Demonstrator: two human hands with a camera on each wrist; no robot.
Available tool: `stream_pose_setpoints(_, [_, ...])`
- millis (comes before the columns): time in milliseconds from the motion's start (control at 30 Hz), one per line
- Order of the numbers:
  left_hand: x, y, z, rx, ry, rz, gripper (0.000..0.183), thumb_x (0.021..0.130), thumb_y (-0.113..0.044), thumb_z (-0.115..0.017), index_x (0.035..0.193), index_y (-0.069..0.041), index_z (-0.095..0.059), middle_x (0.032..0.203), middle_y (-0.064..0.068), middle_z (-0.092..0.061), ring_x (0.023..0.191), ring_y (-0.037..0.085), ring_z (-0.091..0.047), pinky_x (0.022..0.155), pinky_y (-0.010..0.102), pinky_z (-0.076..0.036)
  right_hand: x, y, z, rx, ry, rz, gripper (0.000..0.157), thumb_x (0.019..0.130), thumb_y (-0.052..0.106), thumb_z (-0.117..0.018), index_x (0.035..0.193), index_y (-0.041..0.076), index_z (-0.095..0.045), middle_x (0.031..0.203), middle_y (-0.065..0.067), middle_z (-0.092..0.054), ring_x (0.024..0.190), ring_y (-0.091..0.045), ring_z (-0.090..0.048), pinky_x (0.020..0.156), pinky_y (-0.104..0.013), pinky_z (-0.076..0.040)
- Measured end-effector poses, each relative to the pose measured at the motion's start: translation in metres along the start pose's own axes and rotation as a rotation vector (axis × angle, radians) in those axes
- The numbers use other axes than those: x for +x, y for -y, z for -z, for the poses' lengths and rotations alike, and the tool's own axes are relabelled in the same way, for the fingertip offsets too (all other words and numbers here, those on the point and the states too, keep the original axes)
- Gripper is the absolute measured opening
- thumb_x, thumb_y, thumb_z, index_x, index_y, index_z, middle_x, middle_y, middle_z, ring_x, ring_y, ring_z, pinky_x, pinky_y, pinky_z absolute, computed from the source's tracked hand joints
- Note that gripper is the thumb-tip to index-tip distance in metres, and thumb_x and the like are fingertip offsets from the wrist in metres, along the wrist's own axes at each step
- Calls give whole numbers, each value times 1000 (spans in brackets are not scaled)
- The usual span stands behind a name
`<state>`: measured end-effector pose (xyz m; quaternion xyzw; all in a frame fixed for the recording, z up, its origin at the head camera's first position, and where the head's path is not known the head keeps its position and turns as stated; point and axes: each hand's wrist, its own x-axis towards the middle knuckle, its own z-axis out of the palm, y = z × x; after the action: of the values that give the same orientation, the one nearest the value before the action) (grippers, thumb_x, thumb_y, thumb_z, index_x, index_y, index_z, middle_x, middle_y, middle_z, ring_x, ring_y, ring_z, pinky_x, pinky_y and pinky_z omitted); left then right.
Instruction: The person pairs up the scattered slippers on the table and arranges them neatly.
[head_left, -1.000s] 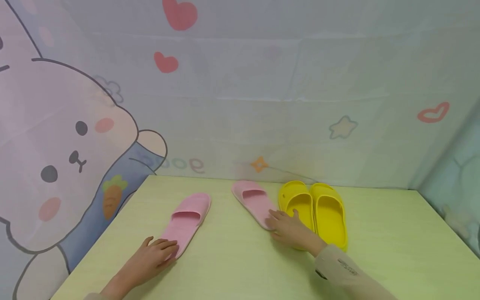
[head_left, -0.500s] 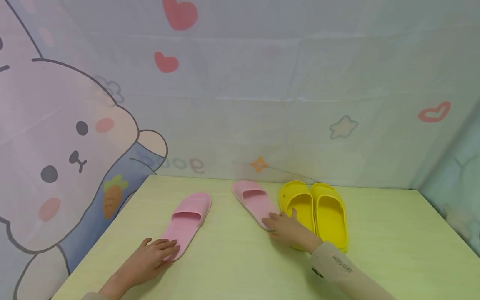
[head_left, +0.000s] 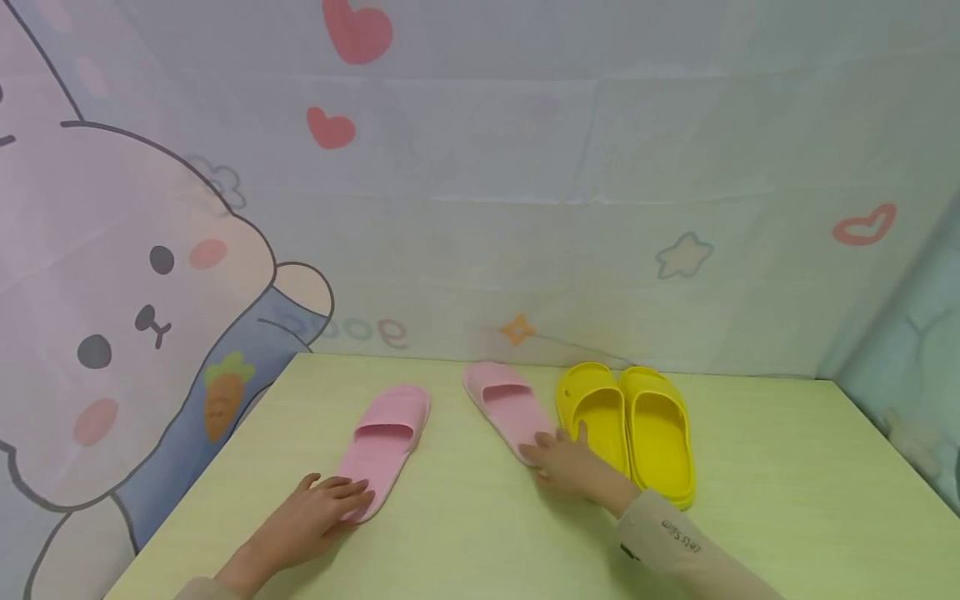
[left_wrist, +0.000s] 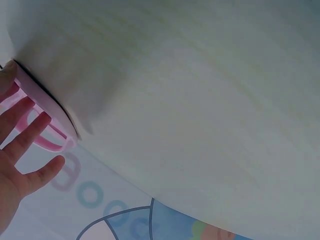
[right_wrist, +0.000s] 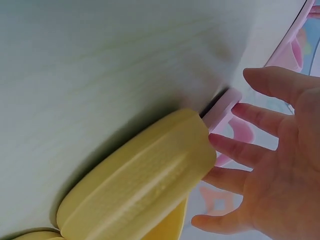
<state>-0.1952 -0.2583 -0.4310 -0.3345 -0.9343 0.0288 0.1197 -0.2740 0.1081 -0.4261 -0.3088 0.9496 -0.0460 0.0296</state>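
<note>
A pink slipper (head_left: 384, 454) lies left of centre, its toe pointing away and slightly right. My left hand (head_left: 307, 521) rests on its heel; in the left wrist view the fingers (left_wrist: 27, 137) are spread and fairly straight over the pink sole. Farther right, a second pink slipper (head_left: 510, 412) slants toe-left, its toe by the back wall. My right hand (head_left: 573, 467) touches that heel with straight, spread fingers (right_wrist: 260, 119), as the right wrist view shows. Beneath and beside this hand stands a pair of yellow clogs (head_left: 660, 442), partly covered by it.
All the footwear lies on a pale yellow-green tabletop (head_left: 780, 492). A printed cloth backdrop (head_left: 517, 225) rises along the table's back edge, with another cloth (head_left: 918, 358) at the right side.
My left hand and the left pink slipper have slid slightly right, nearer the other pink slipper. My right hand has shifted slightly left along the second slipper's heel. The yellow clogs stay put.
</note>
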Motion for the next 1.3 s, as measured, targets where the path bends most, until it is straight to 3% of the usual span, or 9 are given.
stream_pose_setpoints(467, [17, -6, -4, -40, 24, 2, 32, 81, -17, -62, 113, -15, -62, 115, 5, -63, 102, 26, -57, 79, 52, -42, -3, 7, -1, -69, -22, 21, 46, 81, 21, -60, 124, 14, -49, 124, -15, -49, 103, -42, -49, 92, -71, -20])
stream_pose_setpoints(967, [37, -13, -9, -45, 28, 4, 32, 82, -15, -60, 114, -16, -61, 116, 5, -62, 104, 25, -56, 80, 54, -41, -7, 15, -2, -52, 6, 14, 48, 81, 21, -60, 127, 16, -47, 126, -15, -48, 109, -42, -47, 95, -70, -18])
stream_pose_setpoints(1300, [49, -16, -9, -54, 29, -12, 31, 84, -17, -58, 115, -14, -61, 118, 7, -61, 104, 26, -56, 79, 55, -41, -9, 20, 2, -68, -10, 41, 49, 76, 21, -63, 123, 16, -50, 109, -13, -52, 94, -34, -49, 93, -68, -22])
